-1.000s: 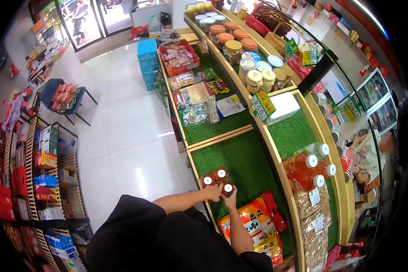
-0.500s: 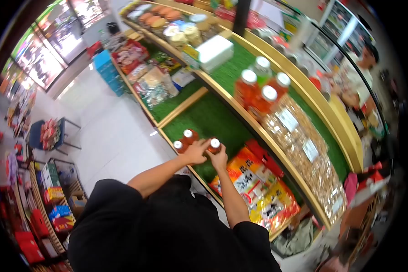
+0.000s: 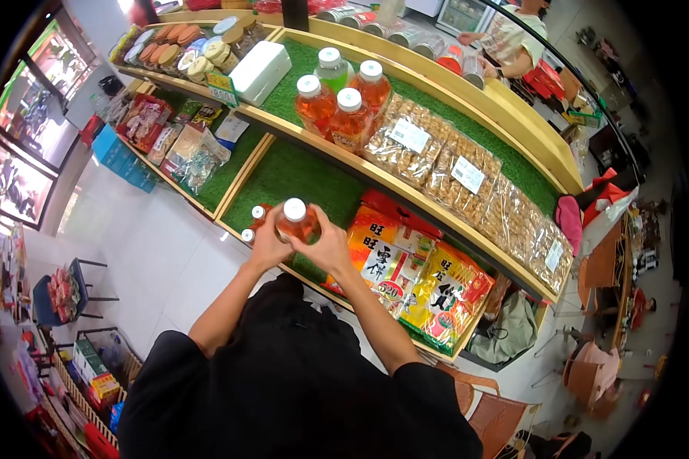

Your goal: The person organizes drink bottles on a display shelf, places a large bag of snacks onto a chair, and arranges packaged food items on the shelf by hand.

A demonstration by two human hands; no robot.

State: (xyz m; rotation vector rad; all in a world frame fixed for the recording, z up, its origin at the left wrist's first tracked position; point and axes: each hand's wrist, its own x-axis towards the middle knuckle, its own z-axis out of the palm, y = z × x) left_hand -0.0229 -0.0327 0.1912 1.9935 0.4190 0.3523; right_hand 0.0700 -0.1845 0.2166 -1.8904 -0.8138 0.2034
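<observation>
Between both hands is an orange-red bottle (image 3: 297, 222) with a white cap, held above the lower green shelf (image 3: 306, 172). My left hand (image 3: 270, 243) wraps its left side and my right hand (image 3: 325, 243) its right side. Just left of my left hand, two white-capped bottles (image 3: 259, 213) stand at the shelf's front edge, partly hidden. Up on the upper shelf, three orange bottles (image 3: 351, 118) and a green one (image 3: 332, 70) stand together. Right of my right hand lie red and yellow snack bags (image 3: 390, 256).
Packaged brown snacks (image 3: 467, 172) line the upper shelf beside a white box (image 3: 260, 73) and lidded jars (image 3: 207, 57). A person (image 3: 517, 38) is behind the display. Chairs (image 3: 501, 417) stand at lower right, and a blue chair (image 3: 47, 302) is at left.
Both hands have raised the bottle from beside the other bottles, and it now looks larger. The camera view has turned and shifted, so the upper shelf's bottles appear further left.
</observation>
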